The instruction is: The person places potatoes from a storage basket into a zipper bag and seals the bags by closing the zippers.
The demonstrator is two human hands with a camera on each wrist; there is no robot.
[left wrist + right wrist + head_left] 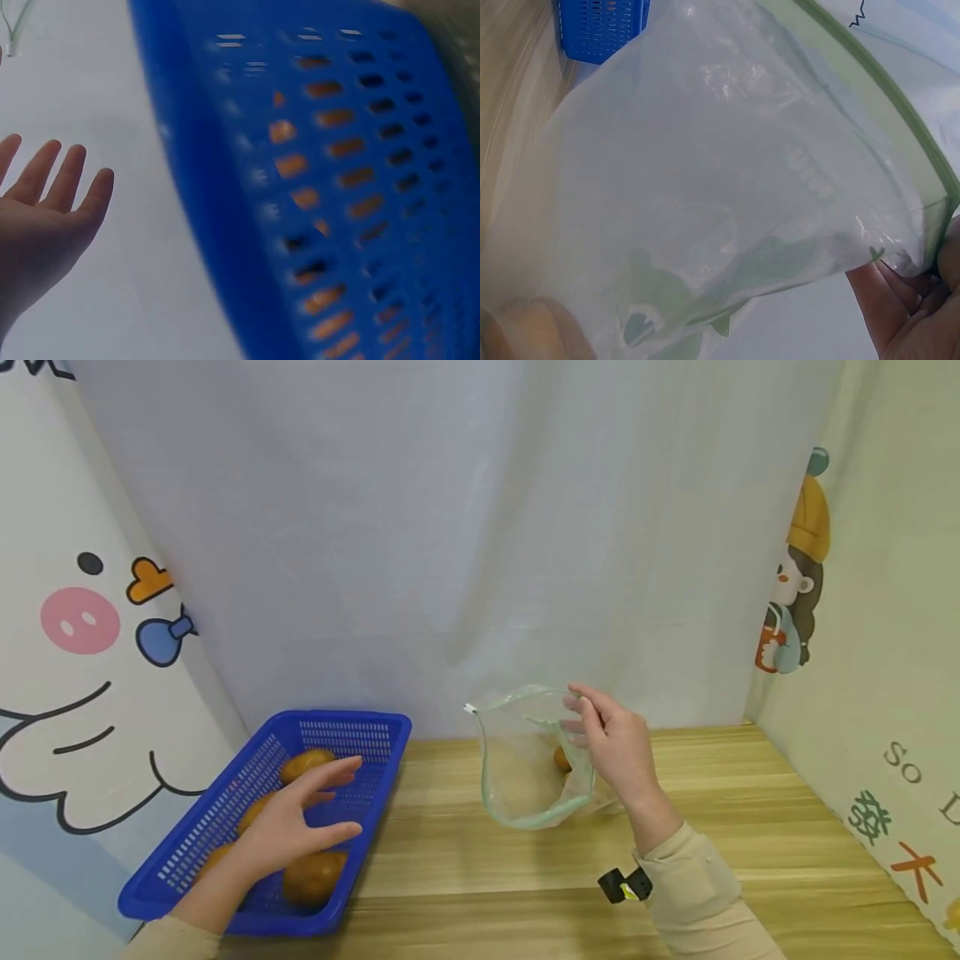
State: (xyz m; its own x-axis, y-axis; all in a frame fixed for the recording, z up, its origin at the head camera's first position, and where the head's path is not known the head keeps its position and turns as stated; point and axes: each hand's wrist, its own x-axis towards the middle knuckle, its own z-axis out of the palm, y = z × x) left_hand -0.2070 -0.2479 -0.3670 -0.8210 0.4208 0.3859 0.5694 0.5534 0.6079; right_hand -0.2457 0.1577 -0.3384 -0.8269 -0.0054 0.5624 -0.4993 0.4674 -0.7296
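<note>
My left hand (288, 827) hovers over the blue plastic basket (369, 852) with its fingers spread and nothing in them. Several rounded orange-brown items (315, 875) lie in the basket, partly covered by that hand and forearm. With my right hand (618, 747) I pinch the rim of a clear zip bag (517, 768) between thumb and fingers. The bag's pale green mouth gapes toward the left. One rounded orange item (532, 330) sits low inside the bag, seen through its film in the right wrist view.
Basket and bag are on a wood-grain tabletop (450, 877). A pale curtain (450, 568) hangs behind it, with cartoon-printed panels (862, 693) on both sides. A small black device (625, 886) is at my right wrist.
</note>
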